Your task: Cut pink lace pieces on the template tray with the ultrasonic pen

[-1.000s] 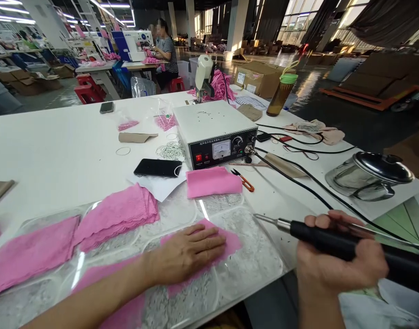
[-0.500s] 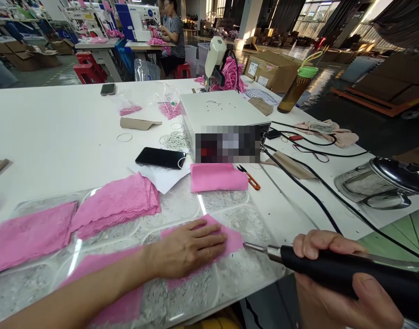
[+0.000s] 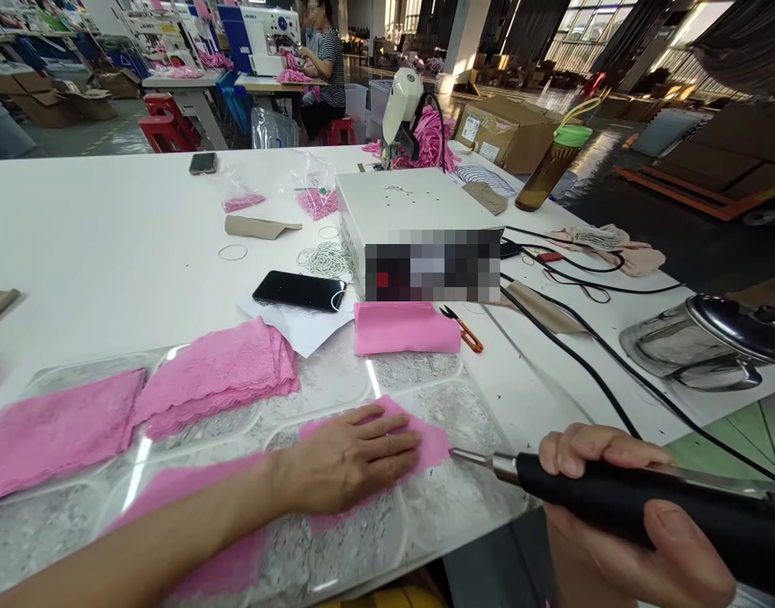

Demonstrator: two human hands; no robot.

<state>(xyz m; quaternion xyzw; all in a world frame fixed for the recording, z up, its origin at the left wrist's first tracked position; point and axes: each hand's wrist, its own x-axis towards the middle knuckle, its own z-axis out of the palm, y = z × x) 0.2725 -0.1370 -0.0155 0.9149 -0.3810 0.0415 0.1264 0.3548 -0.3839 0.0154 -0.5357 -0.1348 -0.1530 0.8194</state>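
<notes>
My left hand [image 3: 353, 460] lies flat on a thin pink fabric piece [image 3: 431, 441], fingers stretched out. Part of that piece is hidden beneath the palm. My right hand [image 3: 615, 498] is wrapped round a black handheld tool with a metal tip [image 3: 577, 481]. The tip meets the fabric's right edge, or nearly so; I cannot tell whether it touches. Under my left forearm another pink piece [image 3: 235, 557] shows on the grey marbled mat [image 3: 451, 507]. Two stacks of pink lace fabric, one in the middle [image 3: 219, 376] and one at the left [image 3: 64, 431], lie behind the arm.
A white box-shaped device [image 3: 419, 198] stands behind a folded pink cloth [image 3: 406, 329]. Orange thread snips [image 3: 467, 331], a phone [image 3: 299, 291] and rubber bands [image 3: 327, 260] lie nearby. Black cables [image 3: 571, 363] cross the right side, near a lidded metal pot [image 3: 710, 342]. A person sews far back.
The view has shifted very slightly. Both hands, the fabric and the tool's tip keep practically the same places relative to each other.
</notes>
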